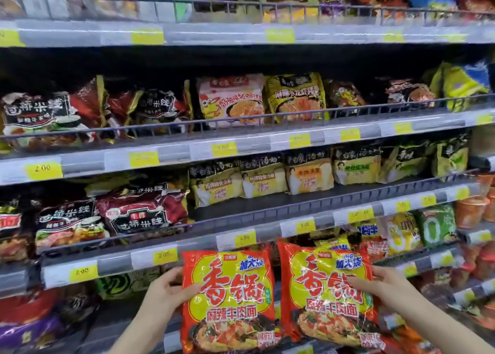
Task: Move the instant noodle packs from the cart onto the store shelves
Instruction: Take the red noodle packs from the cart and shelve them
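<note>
I hold two red-and-yellow instant noodle packs upright in front of the store shelves. My left hand (167, 290) grips the left noodle pack (227, 300) by its left edge, thumb across the front. My right hand (380, 286) grips the right noodle pack (326, 294) by its right edge, thumb on the front. Both packs hover side by side just below the shelf rail (160, 257) with yellow price tags. The cart is out of view.
Four shelf levels rise ahead, each with a wire front rail and packed with noodle bags. The third shelf (308, 206) has a bare strip in front of its yellow packs. Cup noodles (474, 209) stand at the far right.
</note>
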The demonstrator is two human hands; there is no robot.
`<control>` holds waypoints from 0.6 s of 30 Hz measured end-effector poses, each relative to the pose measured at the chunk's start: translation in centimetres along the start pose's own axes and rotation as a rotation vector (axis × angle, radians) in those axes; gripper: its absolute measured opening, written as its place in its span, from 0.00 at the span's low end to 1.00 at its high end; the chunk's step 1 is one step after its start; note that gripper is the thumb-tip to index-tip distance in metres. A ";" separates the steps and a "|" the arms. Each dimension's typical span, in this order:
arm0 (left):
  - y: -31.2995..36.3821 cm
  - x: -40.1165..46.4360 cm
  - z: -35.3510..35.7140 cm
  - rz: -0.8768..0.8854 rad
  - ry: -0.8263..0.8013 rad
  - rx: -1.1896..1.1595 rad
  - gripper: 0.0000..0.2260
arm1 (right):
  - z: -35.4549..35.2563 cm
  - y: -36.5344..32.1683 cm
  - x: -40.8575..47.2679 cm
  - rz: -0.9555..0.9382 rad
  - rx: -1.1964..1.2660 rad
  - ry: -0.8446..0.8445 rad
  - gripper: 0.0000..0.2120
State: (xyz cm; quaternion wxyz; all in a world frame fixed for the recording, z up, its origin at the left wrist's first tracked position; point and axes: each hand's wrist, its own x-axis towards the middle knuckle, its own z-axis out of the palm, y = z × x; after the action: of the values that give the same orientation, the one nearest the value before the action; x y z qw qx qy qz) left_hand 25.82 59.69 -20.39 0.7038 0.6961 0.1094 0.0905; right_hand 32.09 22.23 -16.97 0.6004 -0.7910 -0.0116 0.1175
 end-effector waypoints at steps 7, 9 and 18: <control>-9.5 4.3 0.3 0.068 0.094 -0.003 0.43 | 3.3 8.6 6.5 -0.115 0.038 0.008 0.08; -11.7 5.5 -0.1 0.103 0.119 -0.005 0.40 | 4.2 11.0 8.7 -0.194 0.050 0.064 0.12; -16.7 8.1 -0.7 0.372 0.131 -0.049 0.18 | 6.0 17.4 13.4 -0.352 0.119 0.073 0.10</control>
State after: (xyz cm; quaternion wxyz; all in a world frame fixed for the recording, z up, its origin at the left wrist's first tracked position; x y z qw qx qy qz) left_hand 33.01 62.37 -37.36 0.6830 0.6797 0.0220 0.2667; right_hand 41.82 25.20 -37.33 0.6575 -0.7435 -0.1210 -0.0175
